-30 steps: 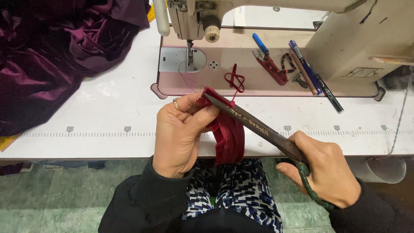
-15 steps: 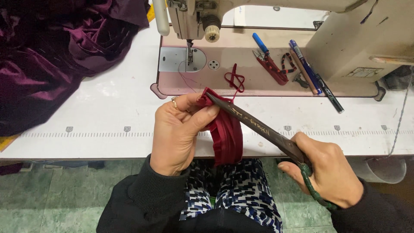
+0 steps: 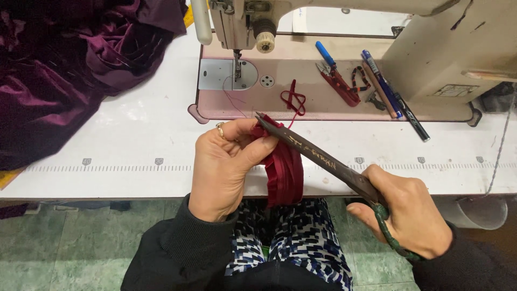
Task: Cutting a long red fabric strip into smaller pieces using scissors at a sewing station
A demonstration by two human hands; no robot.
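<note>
- One red ribbon bundle (image 3: pixel 283 170), above the worktop (image 3: pixel 134 140) edge, clamped in left hand (image 3: pixel 223 167).
- One pair of scissors (image 3: pixel 323 159), gripped by right hand (image 3: pixel 406 215), tips at bundle.
- Two pens (image 3: pixel 390 97) on one sewing machine (image 3: pixel 334 70).

Labels: one small rectangular plate (image 3: pixel 451 90), pale grey-cream with fine dark print, fixed flat on the cream body of the sewing machine (image 3: pixel 431 48), up and to the right of the right hand's fingers (image 3: pixel 377 178), well apart from them. Markings: small grey number tags (image 3: pixel 86 161) along the printed ruler strip on the white desk (image 3: pixel 134 134), left of the left hand's fingers (image 3: pixel 253 145). Packages, signs, screens: none.
</note>
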